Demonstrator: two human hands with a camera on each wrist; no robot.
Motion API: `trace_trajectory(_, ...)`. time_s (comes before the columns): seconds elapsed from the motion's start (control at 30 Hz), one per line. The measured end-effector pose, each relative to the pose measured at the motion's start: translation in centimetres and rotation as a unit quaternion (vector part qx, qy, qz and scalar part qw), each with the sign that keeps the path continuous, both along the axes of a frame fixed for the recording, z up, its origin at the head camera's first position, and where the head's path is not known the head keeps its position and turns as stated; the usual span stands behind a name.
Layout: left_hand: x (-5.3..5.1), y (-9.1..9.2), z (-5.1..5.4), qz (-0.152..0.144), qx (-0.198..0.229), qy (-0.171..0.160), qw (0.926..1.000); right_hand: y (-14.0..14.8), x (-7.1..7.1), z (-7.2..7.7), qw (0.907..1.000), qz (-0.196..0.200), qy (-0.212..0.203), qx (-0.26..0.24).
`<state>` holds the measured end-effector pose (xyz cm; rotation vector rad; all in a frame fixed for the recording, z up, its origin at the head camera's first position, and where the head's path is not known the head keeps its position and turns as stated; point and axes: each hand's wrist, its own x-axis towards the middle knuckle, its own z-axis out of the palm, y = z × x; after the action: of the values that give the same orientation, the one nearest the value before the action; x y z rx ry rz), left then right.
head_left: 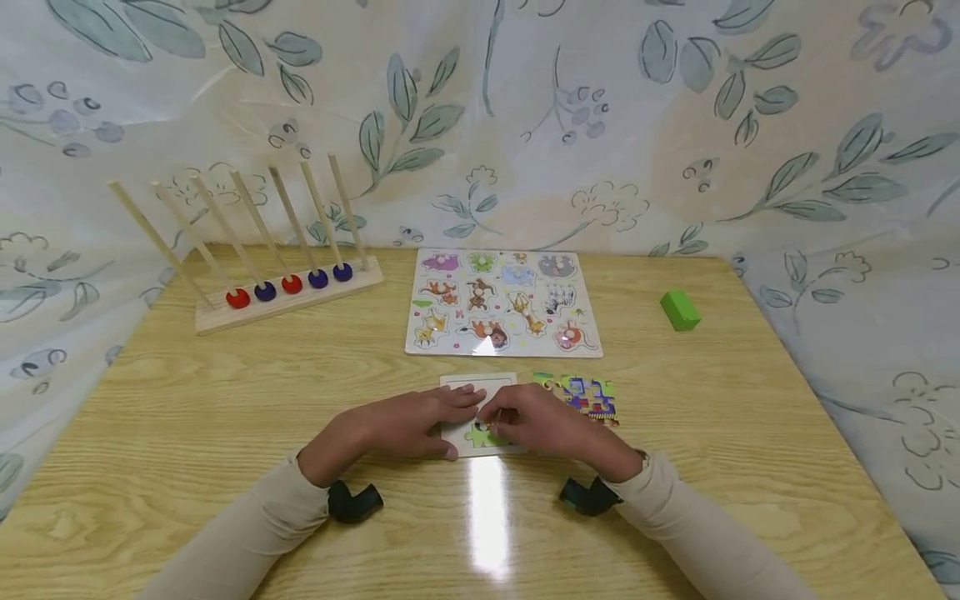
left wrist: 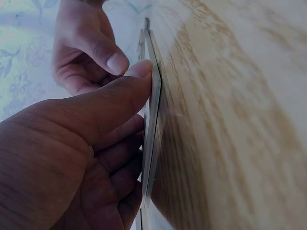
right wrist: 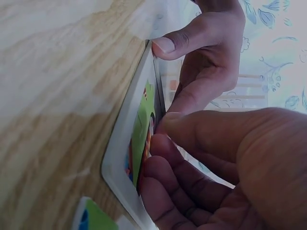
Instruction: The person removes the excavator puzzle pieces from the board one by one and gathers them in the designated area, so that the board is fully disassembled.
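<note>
A small white puzzle board lies on the table, with green jigsaw pieces along its near side. My left hand rests on the board's left part, fingers stretched across it and the thumb at the near edge. In the left wrist view that thumb touches the board's rim. My right hand bends over the pieces, thumb and index finger pinching a jigsaw piece that they mostly hide. In the right wrist view its fingertips meet the green printed surface inside the board's rim.
More loose jigsaw pieces lie right of the board, partly behind my right hand. Behind stands an animal peg puzzle. A wooden peg rack with red and blue beads is back left, a green block back right. Patterned cloth hangs behind.
</note>
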<state>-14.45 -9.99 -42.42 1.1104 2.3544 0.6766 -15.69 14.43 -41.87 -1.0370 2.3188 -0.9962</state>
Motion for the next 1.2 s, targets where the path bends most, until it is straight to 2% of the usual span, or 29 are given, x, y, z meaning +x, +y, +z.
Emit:
trace_trajectory(0.2,-0.05,-0.05,-0.11,0.001,-0.003,0.004,1.0000,-0.15,0.09,-0.02,0.9993,0.004,0.036,0.009)
trace_trajectory(0.43,-0.11,0.12,-0.23,-0.008,0.000,0.008,0.9999,-0.18,0.22,0.05,0.9988,0.006,0.048,0.003)
trace_trajectory(0.97,-0.09,0.20,-0.17,0.000,-0.009,0.007,0.9999,-0.01,0.18,-0.09,0.9987,0.015,0.043,-0.022)
trace_trajectory(1.2,-0.01,0.08,-0.16,0.004,-0.005,0.006,1.0000,0.06,0.18,-0.13,0.9997,0.011,0.013,-0.015)
